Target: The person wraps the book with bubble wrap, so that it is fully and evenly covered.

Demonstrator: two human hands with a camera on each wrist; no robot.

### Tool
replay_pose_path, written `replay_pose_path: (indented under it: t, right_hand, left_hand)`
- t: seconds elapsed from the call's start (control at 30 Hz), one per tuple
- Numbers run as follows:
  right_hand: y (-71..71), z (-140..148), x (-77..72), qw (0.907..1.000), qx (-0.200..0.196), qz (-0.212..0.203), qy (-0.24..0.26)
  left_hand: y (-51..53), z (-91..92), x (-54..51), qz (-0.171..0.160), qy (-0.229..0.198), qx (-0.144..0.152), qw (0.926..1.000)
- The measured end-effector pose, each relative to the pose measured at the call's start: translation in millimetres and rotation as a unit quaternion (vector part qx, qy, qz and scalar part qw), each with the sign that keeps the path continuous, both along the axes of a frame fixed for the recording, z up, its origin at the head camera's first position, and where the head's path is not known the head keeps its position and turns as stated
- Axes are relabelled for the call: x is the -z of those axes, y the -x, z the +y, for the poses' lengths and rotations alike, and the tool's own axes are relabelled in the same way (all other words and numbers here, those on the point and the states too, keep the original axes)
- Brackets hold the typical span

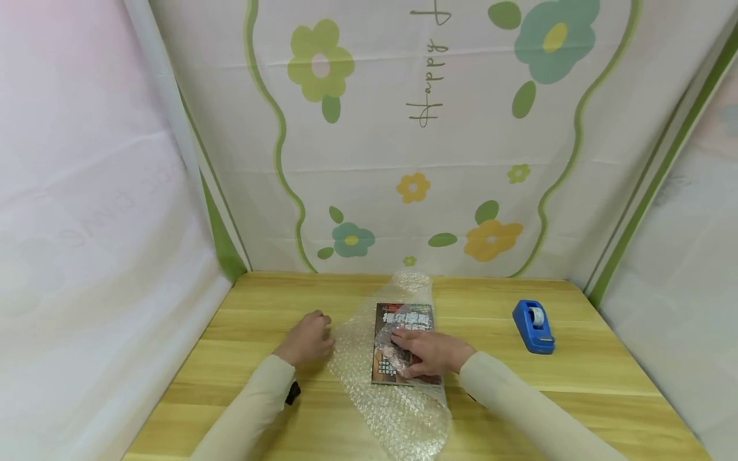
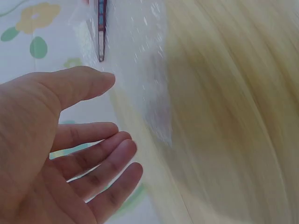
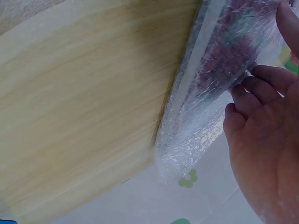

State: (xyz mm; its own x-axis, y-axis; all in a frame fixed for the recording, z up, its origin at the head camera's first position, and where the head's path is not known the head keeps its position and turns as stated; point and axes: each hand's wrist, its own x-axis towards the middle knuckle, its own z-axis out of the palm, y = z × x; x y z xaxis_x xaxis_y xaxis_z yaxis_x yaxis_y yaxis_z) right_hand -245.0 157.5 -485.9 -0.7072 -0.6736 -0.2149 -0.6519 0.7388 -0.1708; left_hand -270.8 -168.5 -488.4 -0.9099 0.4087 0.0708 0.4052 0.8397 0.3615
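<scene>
A dark-covered book [image 1: 385, 342] with white lettering lies on a sheet of bubble wrap [image 1: 360, 358]. Its right side is covered by a folded-over part of the wrap. My right hand [image 1: 432, 352] rests on the covered book, fingers reaching left across it. In the right wrist view the wrap [image 3: 187, 140] runs around the book's edge, beside the slightly bent fingers [image 3: 261, 88]. Just off the wrap's left edge is my left hand [image 1: 305, 339], holding nothing. Its fingers [image 2: 105, 175] are spread and relaxed in the left wrist view, apart from the wrap [image 2: 140, 70].
A blue tape dispenser [image 1: 533, 326] with a roll of tape stands at the right of the wooden table [image 1: 484, 307]. A flower-print cloth [image 1: 357, 147] rises behind the table, and pale cloth walls close both sides. A small black object [image 1: 293, 392] shows by the left sleeve.
</scene>
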Motion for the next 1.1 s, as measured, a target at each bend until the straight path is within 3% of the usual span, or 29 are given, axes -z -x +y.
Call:
replay_pose_path:
  t: [0.4, 0.67, 0.9, 1.1]
  right_hand:
    - [0.9, -0.7, 3.0, 0.9999, 0.005, 0.004, -0.007]
    - [-0.5, -1.1, 3.6, 0.9998, 0.017, -0.007, -0.01]
    - [-0.6, 0.0, 4.5, 0.9999, 0.012, 0.001, -0.007]
    - [-1.7, -0.6, 4.9, 0.9999, 0.013, 0.004, -0.009]
  left_hand:
    - [-2.7, -20.8, 0.0, -0.074, -0.028, -0.024, 0.9966]
    - [2.8, -22.5, 3.7, -0.092, -0.056, -0.026, 0.9938]
    - [4.8, -23.8, 5.4, -0.09, -0.065, -0.039, 0.9931]
    - [6.1, -25.7, 5.0, -0.114, -0.081, -0.041, 0.9893]
